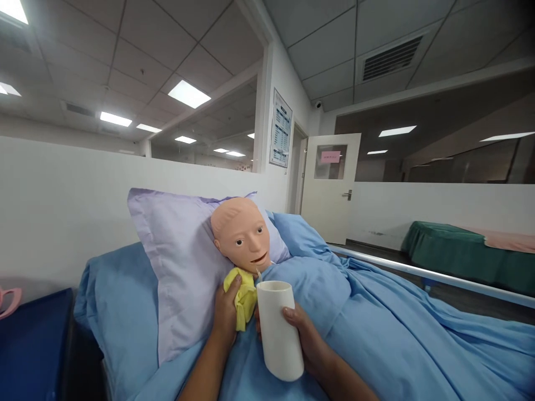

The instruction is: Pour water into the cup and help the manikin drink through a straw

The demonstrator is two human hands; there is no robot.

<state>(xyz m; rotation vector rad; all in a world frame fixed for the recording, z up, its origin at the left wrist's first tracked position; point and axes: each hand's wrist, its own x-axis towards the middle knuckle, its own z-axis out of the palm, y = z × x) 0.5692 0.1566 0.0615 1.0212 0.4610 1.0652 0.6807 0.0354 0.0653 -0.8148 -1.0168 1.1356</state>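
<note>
My right hand (307, 337) is closed around the white cup (279, 331), which stands nearly upright just below the head (242, 234), its straw (259, 274) close under the head's open mouth. My left hand (226, 306) is closed on the yellow cloth (243, 298), held beneath the head's chin and beside the cup. The head rests on the pillow (179, 245), with the blue quilt (376, 317) extending away from it.

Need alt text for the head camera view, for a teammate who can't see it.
Left hand holds a yellow cloth near the chin of a manikin head, while the right hand grips a white cup with a clear straw by its rim. The manikin lies on a lilac pillow under blue bedding; a door stands behind.
</note>
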